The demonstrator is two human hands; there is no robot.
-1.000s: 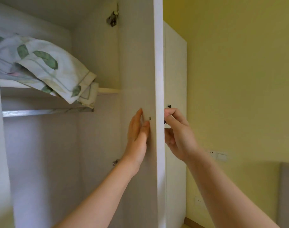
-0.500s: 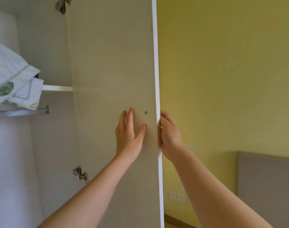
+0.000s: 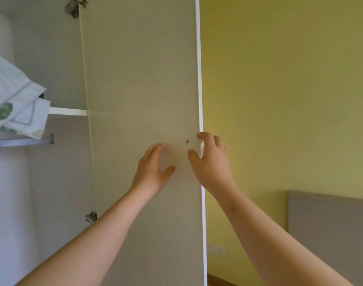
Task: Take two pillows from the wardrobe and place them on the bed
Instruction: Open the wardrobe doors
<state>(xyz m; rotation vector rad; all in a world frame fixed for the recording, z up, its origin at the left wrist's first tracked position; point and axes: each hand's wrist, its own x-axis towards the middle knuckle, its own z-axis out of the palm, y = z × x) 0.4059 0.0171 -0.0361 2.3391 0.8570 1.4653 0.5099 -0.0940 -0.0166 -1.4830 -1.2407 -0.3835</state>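
Head view: the inner face of an open wardrobe door (image 3: 139, 79) fills the middle of the frame, its white edge running top to bottom just right of centre. Both bare forearms rise from the bottom of the frame toward it. The left hand (image 3: 153, 168) is at the door's inner face below centre, fingers (image 3: 155, 150) loosely spread and blurred, thumb out to the right; whether the palm touches the panel cannot be told. The right hand (image 3: 209, 159) is at the door's edge, fingers curled and apart, clamped on nothing, with the thumb over the inner face just below a small screw head (image 3: 187, 141). At the left edge of the frame, leaf-patterned pillows (image 3: 15, 104) lie on the wardrobe shelf (image 3: 68, 111), one corner drooping over its front above a metal hanging rail (image 3: 21, 142). Hinges (image 3: 76, 5) show at the top and lower down. On the right is a yellow wall (image 3: 290, 89) with sockets (image 3: 215, 249) low down, and a grey headboard (image 3: 331, 234) in the lower right corner.
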